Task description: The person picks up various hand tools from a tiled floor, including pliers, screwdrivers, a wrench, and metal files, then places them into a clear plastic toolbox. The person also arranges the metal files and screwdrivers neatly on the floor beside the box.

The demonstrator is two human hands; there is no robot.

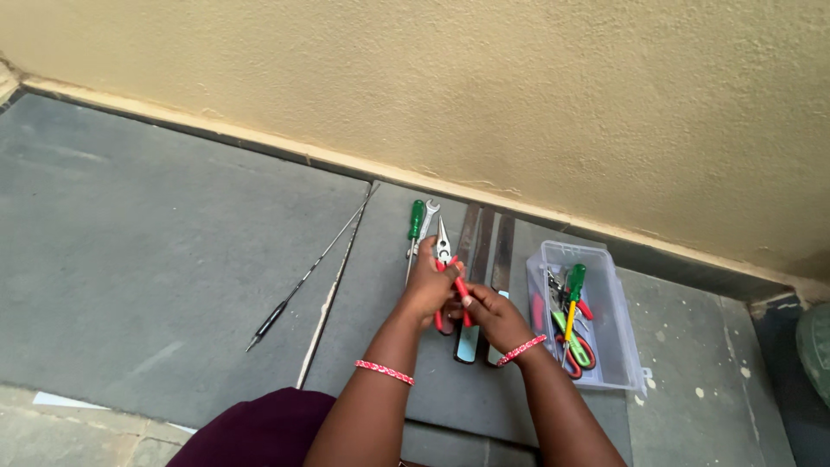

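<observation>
Both hands meet at the centre of the frame, slightly below the middle, over a grey stone floor (pixel 156 259). The left hand (pixel 428 290) is closed around the red handles of the pliers (pixel 445 264), fingers wrapped from the left side. The right hand (pixel 493 316) comes in from the lower right and pinches the lower part of the same red handles between thumb and fingers. The pliers point toward the top of the frame, metal nose up and clear of both hands; whether the nose is open or closed cannot be told at this size. Each wrist carries a pink beaded bracelet. Just above and left of the left hand, a green-handled screwdriver (pixel 416 223) lies on the floor, with a metal spanner (pixel 427 216) just beside it on the right. Behind the hands, several long flat blades (pixel 484 238) lie side by side, running from the wall base down toward the person; their lower ends show pale blue under the right wrist. To the right of the hands stands a clear plastic box (pixel 618 324), lid off, holding more tools, among them a green-handled, yellow-shafted screwdriver and red- and green-handled items. At centre left, well apart from the hands, a long thin rod (pixel 307 277) lies diagonally across the floor. A yellow rough-plastered wall (pixel 519 86) fills the upper part of the frame. A dark maroon garment shows at the bottom edge.
</observation>
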